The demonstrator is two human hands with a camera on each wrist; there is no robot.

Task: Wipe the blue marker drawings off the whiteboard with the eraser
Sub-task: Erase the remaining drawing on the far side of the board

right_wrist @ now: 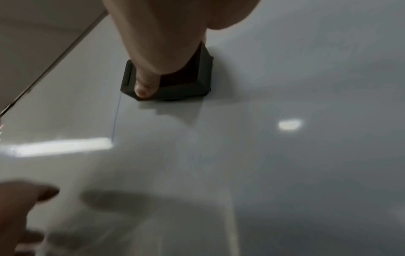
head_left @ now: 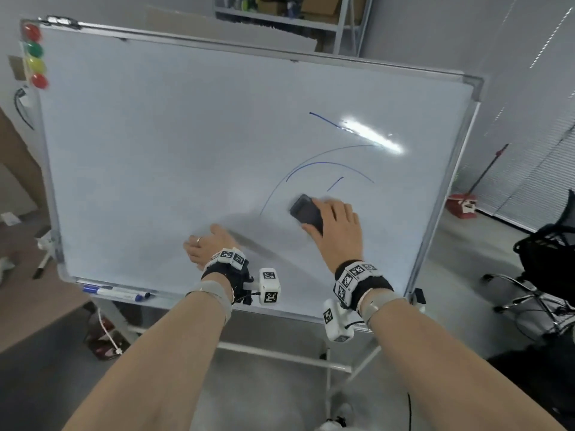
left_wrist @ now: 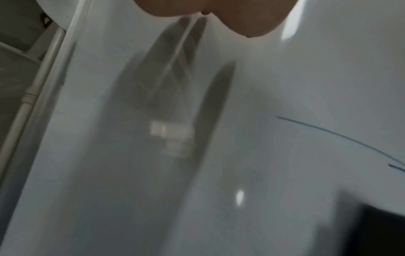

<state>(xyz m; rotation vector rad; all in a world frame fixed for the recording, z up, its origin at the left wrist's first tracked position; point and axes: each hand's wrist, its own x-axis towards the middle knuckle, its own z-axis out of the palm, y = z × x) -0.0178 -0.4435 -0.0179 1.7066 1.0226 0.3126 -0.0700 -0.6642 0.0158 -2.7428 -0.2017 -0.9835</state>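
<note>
Right hand (head_left: 337, 227) grips the black eraser (head_left: 306, 212), fingers curled over it, pressed flat on the whiteboard (head_left: 155, 150) just below the blue marker lines (head_left: 329, 165). Left hand (head_left: 208, 245) rests on the lower board, fingers extended, holding nothing

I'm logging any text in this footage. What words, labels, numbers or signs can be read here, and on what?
No words or numbers can be read.
Wrist bands and cubes: black-and-white square code patterns, not text.
Marker on the ledge: faint print, too small and blurred to read.
Whiteboard: only blue lines, no letters.
Eraser: no label visible.
Shelf boxes: no print legible.
</note>
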